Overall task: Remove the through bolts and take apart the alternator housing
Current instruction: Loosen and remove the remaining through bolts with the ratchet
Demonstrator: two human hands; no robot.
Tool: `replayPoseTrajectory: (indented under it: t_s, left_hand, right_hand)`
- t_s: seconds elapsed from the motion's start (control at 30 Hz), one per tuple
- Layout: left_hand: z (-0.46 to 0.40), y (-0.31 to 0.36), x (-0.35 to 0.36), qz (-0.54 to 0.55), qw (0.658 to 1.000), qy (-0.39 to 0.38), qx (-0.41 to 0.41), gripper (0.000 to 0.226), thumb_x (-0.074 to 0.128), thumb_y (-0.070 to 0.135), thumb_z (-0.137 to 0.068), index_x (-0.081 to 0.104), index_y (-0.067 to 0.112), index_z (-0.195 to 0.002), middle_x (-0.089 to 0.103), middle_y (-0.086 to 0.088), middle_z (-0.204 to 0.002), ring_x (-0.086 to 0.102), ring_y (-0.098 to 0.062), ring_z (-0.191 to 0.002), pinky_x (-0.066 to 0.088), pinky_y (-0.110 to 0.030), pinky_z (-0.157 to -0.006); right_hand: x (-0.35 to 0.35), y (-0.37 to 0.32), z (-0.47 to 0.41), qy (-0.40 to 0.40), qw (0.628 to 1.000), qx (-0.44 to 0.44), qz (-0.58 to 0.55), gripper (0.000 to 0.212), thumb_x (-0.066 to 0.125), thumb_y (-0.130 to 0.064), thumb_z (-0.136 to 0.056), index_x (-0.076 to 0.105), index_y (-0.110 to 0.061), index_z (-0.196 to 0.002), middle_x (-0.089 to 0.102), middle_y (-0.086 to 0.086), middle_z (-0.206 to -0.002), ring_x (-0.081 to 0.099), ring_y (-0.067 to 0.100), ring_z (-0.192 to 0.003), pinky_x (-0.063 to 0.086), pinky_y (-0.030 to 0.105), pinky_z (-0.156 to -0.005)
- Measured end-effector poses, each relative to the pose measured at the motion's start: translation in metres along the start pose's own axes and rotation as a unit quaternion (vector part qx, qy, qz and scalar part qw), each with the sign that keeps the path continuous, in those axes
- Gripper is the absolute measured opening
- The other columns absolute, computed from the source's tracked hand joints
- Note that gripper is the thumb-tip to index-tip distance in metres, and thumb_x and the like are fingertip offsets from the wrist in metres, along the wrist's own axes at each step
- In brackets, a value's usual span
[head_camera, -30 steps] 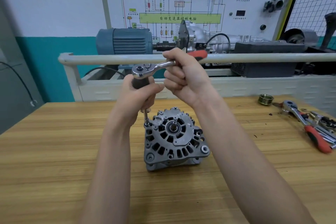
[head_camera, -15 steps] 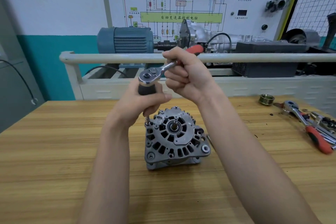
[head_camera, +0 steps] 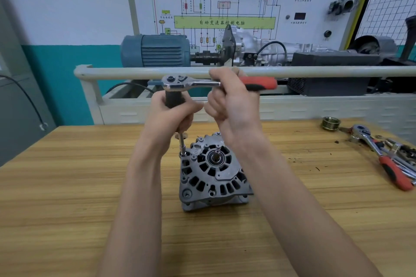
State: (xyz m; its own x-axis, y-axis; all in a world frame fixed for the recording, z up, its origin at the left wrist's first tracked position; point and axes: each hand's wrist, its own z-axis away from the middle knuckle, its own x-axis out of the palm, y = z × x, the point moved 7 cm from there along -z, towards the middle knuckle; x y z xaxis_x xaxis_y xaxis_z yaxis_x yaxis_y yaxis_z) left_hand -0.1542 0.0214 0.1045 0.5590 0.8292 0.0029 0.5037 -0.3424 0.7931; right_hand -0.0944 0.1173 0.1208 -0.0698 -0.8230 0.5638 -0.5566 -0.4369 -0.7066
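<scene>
Fingers of the left hand [head_camera: 167, 117] are curled round the dark grip under the head of the ratchet [head_camera: 180, 82], holding the long extension bar [head_camera: 182, 143] upright. At the foot of that bar a small socket [head_camera: 183, 152] sits on a through bolt at the upper left corner of the alternator [head_camera: 211, 171], which stands face up on the wooden table [head_camera: 67, 186] between the two forearms. Further right, the right hand [head_camera: 229, 101] grips the ratchet's handle where the steel shank meets the red grip [head_camera: 258, 83], with the handle pointing to the right.

By the look of it, the step in hand is loosening this first corner bolt; the housing halves are not yet parted, so most of the task remains. The next move calls for a swing of the handle while the left hand keeps the bar plumb, so the socket does not slip off the bolt head.

Just behind the hands a pale rail [head_camera: 315, 71] runs across, close to the handle's sweep, and may cramp the stroke. At the far right of the table lie a grooved pulley [head_camera: 330, 122] and a second ratchet [head_camera: 380, 155] among loose tools, well apart from the work.
</scene>
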Motion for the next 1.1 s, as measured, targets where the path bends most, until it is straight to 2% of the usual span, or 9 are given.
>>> replayPoseTrajectory:
  t_s: [0.1,0.17,0.27,0.5,0.6,0.73,0.83,0.93,1.1]
  left_hand:
    - [0.007,0.000,0.008,0.004,0.991,-0.132,-0.004,0.029,0.068,0.020,-0.069,0.049,0.019,-0.047,0.039,0.005,-0.039,0.030,-0.012,-0.034,0.028,-0.018,-0.041]
    - [0.010,-0.004,0.014,-0.006,0.986,-0.163,-0.028,0.032,0.069,0.022,-0.068,0.047,0.020,-0.045,0.037,0.007,-0.039,0.029,-0.011,-0.034,0.023,-0.019,-0.041]
    - [0.006,-0.003,0.011,0.006,0.994,-0.106,-0.034,0.035,0.068,0.019,-0.066,0.043,0.023,-0.042,0.032,0.008,-0.038,0.023,-0.012,-0.035,0.016,-0.023,-0.041]
    - [0.001,-0.001,0.006,-0.035,0.988,0.145,-0.027,0.019,0.056,0.009,-0.063,0.040,0.008,-0.052,0.030,-0.002,-0.049,0.021,-0.013,-0.042,0.019,-0.022,-0.044]
    - [0.001,-0.001,0.006,-0.037,0.996,0.074,-0.025,0.026,0.061,0.009,-0.066,0.043,0.015,-0.047,0.033,0.001,-0.044,0.025,-0.012,-0.039,0.023,-0.020,-0.042]
    - [0.006,0.002,0.006,-0.020,0.994,-0.109,0.000,0.030,0.069,0.020,-0.069,0.049,0.021,-0.047,0.039,0.003,-0.040,0.031,-0.015,-0.034,0.026,-0.023,-0.040]
    - [0.008,-0.001,0.013,-0.003,0.990,-0.137,-0.015,0.030,0.068,0.022,-0.068,0.047,0.019,-0.047,0.037,0.006,-0.038,0.028,-0.012,-0.033,0.025,-0.020,-0.040]
    - [0.003,0.000,0.009,0.020,0.998,-0.056,-0.022,0.034,0.066,0.013,-0.066,0.043,0.022,-0.043,0.031,0.007,-0.038,0.021,-0.011,-0.034,0.021,-0.016,-0.040]
    - [0.003,0.000,-0.003,-0.020,0.978,0.205,-0.029,0.019,0.056,0.010,-0.062,0.041,0.014,-0.051,0.033,-0.001,-0.048,0.024,-0.013,-0.045,0.020,-0.023,-0.045]
  right_hand:
    - [0.009,0.003,-0.017,-0.097,0.986,0.126,0.051,0.045,0.050,-0.005,-0.092,0.033,-0.017,-0.052,0.022,-0.008,-0.031,0.014,0.006,-0.028,0.014,0.016,-0.033]
    - [0.013,0.004,-0.020,-0.133,0.977,0.156,0.059,0.047,0.049,-0.006,-0.092,0.034,-0.016,-0.049,0.023,-0.008,-0.031,0.015,0.005,-0.027,0.014,0.015,-0.032]
    - [0.010,0.006,-0.019,-0.099,0.985,0.138,0.021,0.049,0.048,-0.005,-0.093,0.035,-0.018,-0.047,0.021,-0.008,-0.031,0.014,0.005,-0.027,0.014,0.015,-0.032]
    - [-0.012,0.003,0.018,0.051,0.995,-0.083,-0.019,0.040,0.057,0.001,-0.091,0.034,-0.015,-0.062,0.028,-0.008,-0.037,0.021,0.006,-0.031,0.022,0.015,-0.037]
    - [-0.010,-0.002,0.014,0.035,0.997,-0.068,-0.017,0.041,0.056,0.002,-0.090,0.034,-0.016,-0.060,0.026,-0.007,-0.036,0.019,0.007,-0.030,0.021,0.015,-0.036]
    - [0.003,0.003,-0.013,-0.078,0.992,0.094,0.034,0.049,0.051,-0.003,-0.091,0.035,-0.019,-0.048,0.023,-0.008,-0.032,0.015,0.006,-0.028,0.014,0.016,-0.033]
    - [0.015,0.007,-0.024,-0.143,0.974,0.162,0.070,0.053,0.047,-0.007,-0.093,0.033,-0.017,-0.043,0.022,-0.008,-0.031,0.014,0.005,-0.027,0.013,0.016,-0.032]
    - [0.011,0.005,-0.026,-0.088,0.986,0.136,0.033,0.050,0.049,-0.005,-0.092,0.033,-0.018,-0.047,0.020,-0.007,-0.032,0.013,0.006,-0.027,0.014,0.015,-0.032]
    - [-0.005,0.005,0.008,0.031,0.997,-0.074,-0.002,0.039,0.060,-0.002,-0.085,0.041,-0.021,-0.056,0.031,-0.009,-0.037,0.022,0.006,-0.031,0.022,0.015,-0.036]
